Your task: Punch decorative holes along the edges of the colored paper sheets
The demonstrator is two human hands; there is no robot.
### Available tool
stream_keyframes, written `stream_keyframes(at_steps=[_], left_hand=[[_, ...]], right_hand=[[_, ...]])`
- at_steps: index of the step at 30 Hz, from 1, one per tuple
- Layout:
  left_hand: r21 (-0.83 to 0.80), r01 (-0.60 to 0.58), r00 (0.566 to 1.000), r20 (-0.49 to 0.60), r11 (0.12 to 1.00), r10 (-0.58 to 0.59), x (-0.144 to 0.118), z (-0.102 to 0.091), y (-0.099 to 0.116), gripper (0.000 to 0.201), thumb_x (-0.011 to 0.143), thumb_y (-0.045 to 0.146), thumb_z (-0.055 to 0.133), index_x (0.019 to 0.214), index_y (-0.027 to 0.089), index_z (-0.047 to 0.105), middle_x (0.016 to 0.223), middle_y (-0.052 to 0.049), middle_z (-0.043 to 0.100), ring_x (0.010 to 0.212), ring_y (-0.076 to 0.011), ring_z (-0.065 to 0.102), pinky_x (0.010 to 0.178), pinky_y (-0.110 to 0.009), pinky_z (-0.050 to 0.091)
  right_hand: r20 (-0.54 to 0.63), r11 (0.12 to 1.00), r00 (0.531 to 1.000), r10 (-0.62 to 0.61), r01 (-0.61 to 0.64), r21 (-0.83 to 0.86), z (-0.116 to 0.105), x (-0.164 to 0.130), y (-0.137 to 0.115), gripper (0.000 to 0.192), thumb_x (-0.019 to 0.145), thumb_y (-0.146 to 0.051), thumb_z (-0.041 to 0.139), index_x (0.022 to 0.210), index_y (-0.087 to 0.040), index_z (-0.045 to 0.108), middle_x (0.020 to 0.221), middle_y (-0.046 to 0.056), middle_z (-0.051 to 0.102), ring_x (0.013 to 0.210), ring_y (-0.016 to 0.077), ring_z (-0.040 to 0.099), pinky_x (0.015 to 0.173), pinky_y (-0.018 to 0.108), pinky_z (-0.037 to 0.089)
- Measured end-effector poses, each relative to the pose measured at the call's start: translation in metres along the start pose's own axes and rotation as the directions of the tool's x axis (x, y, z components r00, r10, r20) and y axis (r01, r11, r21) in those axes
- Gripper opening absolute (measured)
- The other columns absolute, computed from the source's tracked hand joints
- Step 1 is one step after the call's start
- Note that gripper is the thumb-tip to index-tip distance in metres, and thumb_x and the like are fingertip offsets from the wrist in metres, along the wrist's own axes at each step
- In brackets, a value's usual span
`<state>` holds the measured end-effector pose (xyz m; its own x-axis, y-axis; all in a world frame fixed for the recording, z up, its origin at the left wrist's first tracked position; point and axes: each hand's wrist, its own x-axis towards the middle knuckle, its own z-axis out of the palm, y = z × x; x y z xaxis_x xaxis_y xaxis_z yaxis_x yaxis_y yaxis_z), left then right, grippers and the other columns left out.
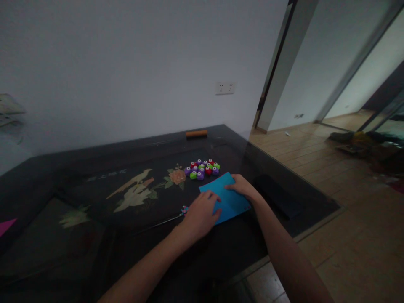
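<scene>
A blue sheet of paper [232,201] lies on the dark table, with a faint crease across it and a thin reddish edge at its far side. My left hand [203,212] rests over the sheet's left part, fingers bent and spread, thumb apart from them. At the far right edge, my right hand [241,186] grips the paper, its thumb lying on top and some fingers hidden. Just beyond the sheet sits a cluster of purple, green and red toy pieces with eye-like white tops [202,168]. Close to my left hand are small pink and blue bits [184,210].
A dark flat object [276,195] lies right of my right arm. An orange-brown roll [196,134] sits near the table's back edge. Bird and flower patterns decorate the tabletop [170,147]. A pink sheet [6,226] shows at far left. The table's right edge borders a tiled floor [318,168].
</scene>
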<state>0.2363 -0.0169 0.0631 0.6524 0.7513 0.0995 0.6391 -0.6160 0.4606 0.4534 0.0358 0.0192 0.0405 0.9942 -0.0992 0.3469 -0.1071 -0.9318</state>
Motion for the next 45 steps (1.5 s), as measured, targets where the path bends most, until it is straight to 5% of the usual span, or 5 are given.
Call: stream_keyframes(at_steps=[3,6,18,25,45], left_hand=[[0.147,-0.012,0.995,0.096,0.989,-0.002,-0.019,0.027,0.01,0.054,0.078,0.023,0.061,0.129,0.013,0.045,0.133,-0.016,0.048,0.123,-0.0312,0.042,0.101,-0.045,0.038],[0.209,0.013,0.991,0.127,0.978,-0.04,-0.024,0.04,0.005,0.057,0.08,0.029,0.059,0.132,0.012,0.042,0.14,-0.017,0.041,0.13,-0.0318,0.035,0.105,-0.046,0.034],[0.278,-0.016,0.995,0.097,0.961,-0.012,-0.021,0.042,0.0,0.044,0.083,0.019,0.056,0.127,0.013,0.049,0.136,-0.017,0.047,0.128,-0.0304,0.04,0.1,-0.044,0.041],[0.257,-0.019,0.998,0.07,0.966,0.002,-0.022,0.041,0.001,0.042,0.083,0.018,0.056,0.125,0.012,0.05,0.133,-0.018,0.049,0.127,-0.0309,0.041,0.099,-0.045,0.042],[0.284,-0.011,1.0,0.02,0.959,0.005,-0.021,0.049,-0.003,0.043,0.083,0.021,0.055,0.125,0.011,0.049,0.132,-0.018,0.05,0.125,-0.029,0.044,0.098,-0.041,0.042]], right_hand=[[-0.01,1.0,1.0,-0.019,0.019,-0.019,0.004,0.003,0.004,0.015,0.053,-0.013,0.071,0.066,-0.018,0.066,0.062,0.0,0.067,0.06,0.0201,0.062,0.056,0.028,0.048],[-0.023,0.998,0.999,-0.031,0.03,-0.06,0.007,0.006,0.007,0.017,0.053,-0.012,0.071,0.067,-0.018,0.066,0.061,0.0,0.067,0.059,0.0205,0.061,0.055,0.029,0.047],[-0.148,0.937,0.977,-0.156,0.099,-0.335,0.01,0.011,0.008,0.046,0.066,-0.012,0.062,0.111,-0.02,0.058,0.088,0.004,0.063,0.081,0.0203,0.059,0.076,0.033,0.044],[-0.134,0.879,0.966,-0.223,0.14,-0.456,0.015,0.015,0.013,0.028,0.072,-0.008,0.056,0.096,-0.021,0.064,0.091,0.005,0.064,0.086,0.0219,0.059,0.08,0.034,0.042],[-0.141,0.82,0.924,-0.357,0.237,-0.522,0.019,0.016,0.014,0.031,0.07,-0.006,0.057,0.098,-0.018,0.063,0.096,0.006,0.056,0.088,0.0187,0.056,0.083,0.032,0.042]])
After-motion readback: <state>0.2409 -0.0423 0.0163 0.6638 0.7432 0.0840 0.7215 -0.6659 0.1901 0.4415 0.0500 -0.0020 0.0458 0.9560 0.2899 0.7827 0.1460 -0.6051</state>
